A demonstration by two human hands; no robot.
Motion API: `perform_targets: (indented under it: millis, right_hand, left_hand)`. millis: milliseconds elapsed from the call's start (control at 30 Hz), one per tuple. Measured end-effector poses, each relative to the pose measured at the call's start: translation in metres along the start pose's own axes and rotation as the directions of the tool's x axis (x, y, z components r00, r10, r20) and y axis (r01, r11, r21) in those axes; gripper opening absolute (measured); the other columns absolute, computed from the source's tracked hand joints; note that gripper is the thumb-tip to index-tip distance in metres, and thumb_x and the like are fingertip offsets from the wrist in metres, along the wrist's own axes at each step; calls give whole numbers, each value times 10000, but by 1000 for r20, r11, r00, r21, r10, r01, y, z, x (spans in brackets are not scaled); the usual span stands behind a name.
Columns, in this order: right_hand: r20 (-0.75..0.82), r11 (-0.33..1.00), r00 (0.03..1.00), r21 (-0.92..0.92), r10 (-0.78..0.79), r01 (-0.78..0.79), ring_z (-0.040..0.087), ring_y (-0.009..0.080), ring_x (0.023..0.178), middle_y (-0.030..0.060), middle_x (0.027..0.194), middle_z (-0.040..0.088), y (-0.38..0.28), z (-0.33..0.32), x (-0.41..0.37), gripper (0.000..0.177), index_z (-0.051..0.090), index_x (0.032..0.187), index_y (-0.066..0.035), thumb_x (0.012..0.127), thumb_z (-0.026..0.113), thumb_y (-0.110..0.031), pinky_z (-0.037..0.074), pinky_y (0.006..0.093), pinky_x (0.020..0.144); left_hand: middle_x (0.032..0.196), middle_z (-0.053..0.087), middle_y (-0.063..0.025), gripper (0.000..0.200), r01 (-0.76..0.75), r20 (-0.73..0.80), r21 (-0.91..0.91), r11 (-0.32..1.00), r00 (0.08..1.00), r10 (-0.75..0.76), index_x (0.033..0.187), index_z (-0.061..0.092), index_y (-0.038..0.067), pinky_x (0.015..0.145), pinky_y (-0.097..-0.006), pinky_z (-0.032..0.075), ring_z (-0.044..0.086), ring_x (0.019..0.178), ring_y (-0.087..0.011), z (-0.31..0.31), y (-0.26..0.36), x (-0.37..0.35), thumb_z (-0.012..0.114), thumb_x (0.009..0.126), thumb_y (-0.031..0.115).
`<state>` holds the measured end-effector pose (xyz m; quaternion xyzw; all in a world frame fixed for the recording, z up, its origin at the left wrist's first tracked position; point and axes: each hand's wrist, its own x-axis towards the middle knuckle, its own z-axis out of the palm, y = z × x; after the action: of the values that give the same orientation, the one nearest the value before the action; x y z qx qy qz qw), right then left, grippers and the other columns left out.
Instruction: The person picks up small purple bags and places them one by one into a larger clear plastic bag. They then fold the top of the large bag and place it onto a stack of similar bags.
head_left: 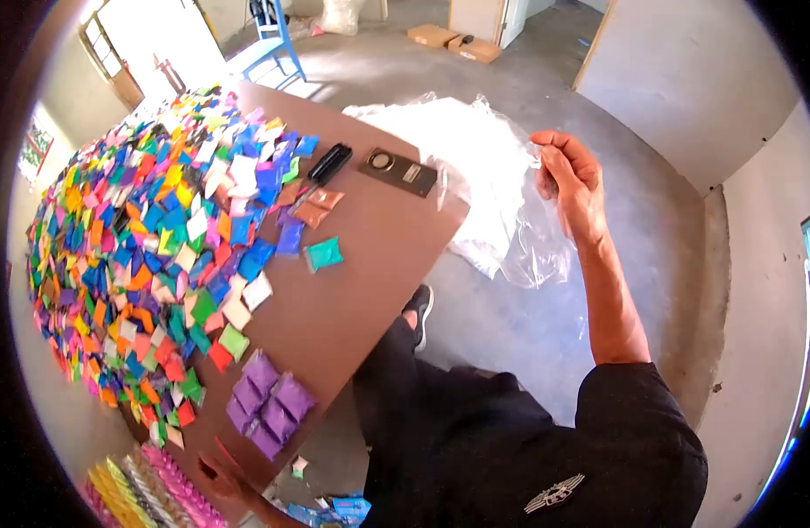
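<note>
My right hand (570,180) is raised at the right, its fingers closed on the edge of a large clear plastic bag (537,251). The bag hangs beside the table's right edge, with bright white material (475,150) in or behind it. My left hand (225,480) is low at the table's near edge, with thumb and fingers apart. Next to it lies a thin red item (227,451). Just beyond are several purple packets (269,405) in a block. Rows of pink and yellow packets (176,484) lie to its left.
A huge pile of small colourful packets (159,255) covers the left of the brown table (335,290). A black tool (330,165), a dark rectangular device (401,172) and a teal packet (324,253) lie nearby. A blue chair (271,48) and cardboard boxes (474,48) stand beyond.
</note>
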<state>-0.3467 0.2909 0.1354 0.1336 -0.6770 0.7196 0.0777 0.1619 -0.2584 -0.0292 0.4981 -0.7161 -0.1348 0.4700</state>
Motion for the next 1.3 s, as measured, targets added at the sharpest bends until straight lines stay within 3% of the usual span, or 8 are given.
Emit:
perform_targets:
  millis: [167, 233, 367, 467, 733, 1000, 1200, 1300]
  right_hand:
    - [368, 982, 926, 126, 89, -144, 500, 53, 691, -42, 784, 580, 5, 69, -74, 232, 710, 1284, 4, 1137, 558, -93, 411, 244, 618]
    - [503, 982, 861, 107, 82, -156, 493, 68, 682, -27, 791, 573, 6, 95, -100, 229, 695, 1306, -3, 1156, 562, -113, 406, 255, 617]
    - [721, 965, 690, 132, 64, -227, 524, 85, 742, -9, 863, 582, -1, 120, -133, 284, 658, 1393, -9, 1121, 634, -85, 431, 263, 666]
    - [743, 948, 664, 146, 84, -284, 514, 35, 813, -61, 916, 570, -5, 119, -143, 373, 662, 1426, -29, 1060, 732, -37, 427, 234, 712]
    - [523, 935, 852, -317, 32, 159, 533, 88, 792, -10, 905, 568, 29, 105, -159, 388, 722, 1328, -32, 951, 733, 62, 485, 267, 764]
    - [482, 797, 871, -486, -100, 360, 719, 335, 1182, 166, 1381, 673, 35, 106, -175, 608, 692, 1408, -76, 850, 918, -161, 585, 408, 991]
    - [621, 915, 784, -330, 24, 233, 727, 312, 1176, 180, 1468, 643, 32, 110, -177, 688, 611, 1532, -92, 900, 873, -175, 610, 401, 936]
    - [614, 938, 710, -235, 345, -253, 695, 158, 1122, 119, 1458, 657, 31, 109, -174, 738, 530, 1612, -106, 940, 835, -101, 568, 303, 838]
  left_hand:
    - [1360, 727, -162, 386, -261, 267, -399, 879, 884, 383, 1391, 672, -56, 1024, -426, 575, 708, 1192, -264, -8, 149, -14, 687, 1076, 166]
    - [1384, 716, -153, 571, -10, 629, -447, 894, 707, 322, 1429, 657, -31, 1041, -412, 555, 685, 1257, -249, -5, 251, -45, 797, 906, 152]
    - [1333, 724, -160, 697, 114, 632, -611, 783, 666, 396, 1474, 606, -33, 1019, -369, 567, 712, 1206, -237, 48, 307, -115, 894, 860, 129]
    - [1287, 737, -138, 538, 510, 789, -552, 660, 576, 215, 1438, 617, -38, 976, -326, 578, 729, 1135, -194, 68, 298, -129, 823, 956, 88]
    - [976, 779, -88, 188, 389, 794, -520, 761, 549, 262, 1193, 730, -31, 810, -301, 607, 725, 872, -133, 60, 273, -138, 688, 1074, 109]
    - [941, 780, -59, 190, 389, 906, -387, 836, 329, 266, 1100, 767, -22, 772, -284, 570, 708, 844, -117, 54, 262, -150, 724, 1066, 160]
    - [865, 770, -33, 170, 291, 906, -404, 867, 260, 335, 1068, 779, -10, 708, -283, 558, 697, 777, -99, 47, 278, -152, 786, 1019, 153]
    - [851, 768, -27, 182, 272, 906, -394, 878, 276, 321, 1107, 777, -7, 677, -269, 550, 690, 749, -86, 47, 275, -152, 807, 1001, 139]
